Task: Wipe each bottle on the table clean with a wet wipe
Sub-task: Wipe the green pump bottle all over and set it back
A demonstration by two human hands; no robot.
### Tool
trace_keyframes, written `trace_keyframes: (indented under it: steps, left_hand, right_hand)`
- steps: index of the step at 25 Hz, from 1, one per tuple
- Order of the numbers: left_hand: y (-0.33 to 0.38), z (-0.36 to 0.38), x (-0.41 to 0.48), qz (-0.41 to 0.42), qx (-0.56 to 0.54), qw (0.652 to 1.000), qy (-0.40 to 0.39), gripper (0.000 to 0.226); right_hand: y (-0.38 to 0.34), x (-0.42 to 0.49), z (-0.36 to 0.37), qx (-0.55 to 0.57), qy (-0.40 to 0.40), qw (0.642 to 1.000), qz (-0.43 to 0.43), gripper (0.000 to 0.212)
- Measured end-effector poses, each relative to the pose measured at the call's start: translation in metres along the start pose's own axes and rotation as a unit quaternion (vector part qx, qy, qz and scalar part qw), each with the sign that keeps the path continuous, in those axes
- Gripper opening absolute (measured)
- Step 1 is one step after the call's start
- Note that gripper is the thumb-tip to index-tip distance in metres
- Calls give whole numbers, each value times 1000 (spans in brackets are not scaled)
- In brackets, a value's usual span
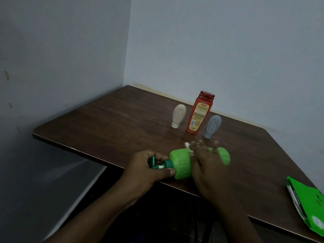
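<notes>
A green pump bottle (pixel 180 163) lies on its side near the front edge of the dark wooden table (pixel 122 120). My left hand (pixel 147 165) grips its dark green pump head and neck. Across the bottle's body lies my right hand (pixel 206 162), fingers stretched and blurred, pressing a white wet wipe (pixel 188 146) against it; only a corner of the wipe shows. Behind stand a cream bottle (pixel 178 116) on its cap, a red bottle (pixel 199 113) upright, and a pale blue bottle (pixel 212 126) on its cap.
A green wipes pack (pixel 305 204) lies at the table's right front edge. Walls meet in a corner behind the table. The floor drops away to the left of the table edge.
</notes>
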State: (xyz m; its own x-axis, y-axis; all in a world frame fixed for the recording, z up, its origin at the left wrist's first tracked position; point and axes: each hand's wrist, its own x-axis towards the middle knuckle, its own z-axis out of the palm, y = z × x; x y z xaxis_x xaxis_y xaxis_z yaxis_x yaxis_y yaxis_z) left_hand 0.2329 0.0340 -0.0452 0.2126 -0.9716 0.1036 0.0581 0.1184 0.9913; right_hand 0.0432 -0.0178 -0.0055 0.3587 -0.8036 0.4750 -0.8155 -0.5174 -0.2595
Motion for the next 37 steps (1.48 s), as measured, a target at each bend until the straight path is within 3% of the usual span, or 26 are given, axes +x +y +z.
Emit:
trace_keyframes:
  steps: [4,7,10,13,19,21,27,29,32,37]
  left_hand:
    - [0,-2,1,-10,-9,1000,-22,29]
    - [2,1,-1,-22,-11,1000,-7,34]
    - [1,3,0,-25,-21,999,-2,36]
    - [1,4,3,-23,-19,1000,-2,34]
    - [3,0,3,-12,-6,1000,-7,28]
    - [4,0,1,-7,-4,1000,-13,28]
    - [0,4,2,-12,-27,1000,-4,33]
    - [-1,5,3,-9,-31,999,2,33]
    - [-1,3,3,-9,-29,999,14,35]
    - [4,1,1,-10,-13,1000,6,30]
  right_hand:
    - [-28,-12,1,54,-58,987,-138,45]
    - [9,-8,-13,67,-38,996,-40,43]
    - [53,1,-27,-14,-20,997,68,45]
    - [59,6,-25,-78,-26,991,102,47]
    - [-28,-11,4,31,-57,994,-92,44]
    - [-26,-11,2,51,-62,990,-116,44]
    - [64,4,-24,-2,-10,997,75,40]
    - [69,7,-21,-29,-10,995,93,43]
    - [40,1,-12,-15,-4,998,55,41]
    - [-25,-7,10,59,-49,994,-82,45]
